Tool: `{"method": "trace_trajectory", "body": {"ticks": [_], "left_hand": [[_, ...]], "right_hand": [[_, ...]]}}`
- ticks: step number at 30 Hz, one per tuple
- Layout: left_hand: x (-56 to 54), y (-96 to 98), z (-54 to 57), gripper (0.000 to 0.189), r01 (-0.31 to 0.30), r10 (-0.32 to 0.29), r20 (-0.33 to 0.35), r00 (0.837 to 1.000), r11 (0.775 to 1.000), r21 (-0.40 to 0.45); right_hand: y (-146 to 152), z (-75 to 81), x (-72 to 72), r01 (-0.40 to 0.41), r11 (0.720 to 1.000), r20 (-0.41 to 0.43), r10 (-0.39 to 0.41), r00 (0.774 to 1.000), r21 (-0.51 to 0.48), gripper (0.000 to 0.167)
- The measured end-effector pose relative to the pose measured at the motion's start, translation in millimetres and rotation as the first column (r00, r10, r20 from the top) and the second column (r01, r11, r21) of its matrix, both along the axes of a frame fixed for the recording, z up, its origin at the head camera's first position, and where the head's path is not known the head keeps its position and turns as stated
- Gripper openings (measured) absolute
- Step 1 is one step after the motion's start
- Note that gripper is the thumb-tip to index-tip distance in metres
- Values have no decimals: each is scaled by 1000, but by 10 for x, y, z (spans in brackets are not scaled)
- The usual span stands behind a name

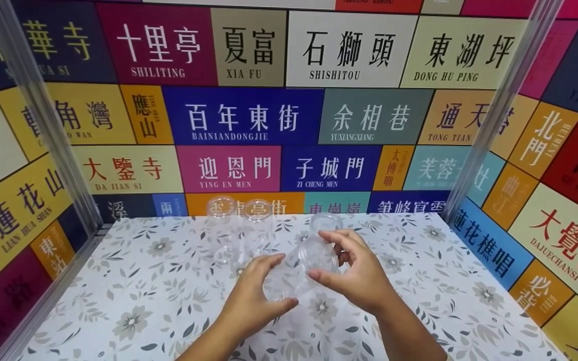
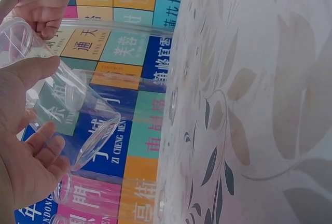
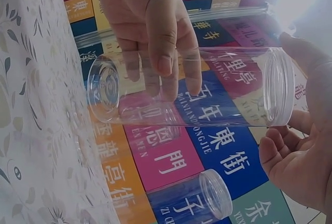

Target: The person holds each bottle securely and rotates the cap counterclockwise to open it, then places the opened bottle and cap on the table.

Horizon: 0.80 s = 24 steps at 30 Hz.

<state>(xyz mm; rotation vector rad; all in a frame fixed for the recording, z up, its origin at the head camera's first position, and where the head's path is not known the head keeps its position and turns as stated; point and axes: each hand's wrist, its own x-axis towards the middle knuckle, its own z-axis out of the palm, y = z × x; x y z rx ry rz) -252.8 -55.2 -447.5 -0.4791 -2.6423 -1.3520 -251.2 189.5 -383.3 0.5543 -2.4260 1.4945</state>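
Between my hands is a clear, colourless plastic jar (image 1: 317, 256), a straight cylinder with a thick ridged rim (image 3: 280, 86). My right hand (image 1: 362, 276) holds it at this rim end, thumb on one side and fingers on the other. Around the lower body curves my left hand (image 1: 254, 296), its thumb (image 2: 39, 71) overlapping the near side. In the right wrist view the left fingers show extended through the clear wall. The jar's round base (image 2: 98, 143) tilts leftward, held off the tabletop in the left wrist view.
Two similar clear jars (image 1: 258, 225) stand side by side at the back left of the table. Another clear jar (image 1: 326, 221) stands behind my right hand. The white tabletop (image 1: 93, 301) has a leaf-and-flower print. Colourful printed panels (image 1: 244, 118) enclose the back and sides, with metal corner posts (image 1: 499, 90).
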Motion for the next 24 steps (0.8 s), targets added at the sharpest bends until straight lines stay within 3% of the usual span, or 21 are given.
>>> {"method": "trace_trajectory", "body": {"ticks": [14,24], "left_hand": [[-14,-28,-6,86,-16,16,-6,1000,1000,15],[-22,-27,1,86,-5,5,24,1000,1000,27]], "right_hand": [[66,0,19,-83,996,-73,86,994,43,66],[80,-21,16,-131,987,-180,147,973,95,73]]}}
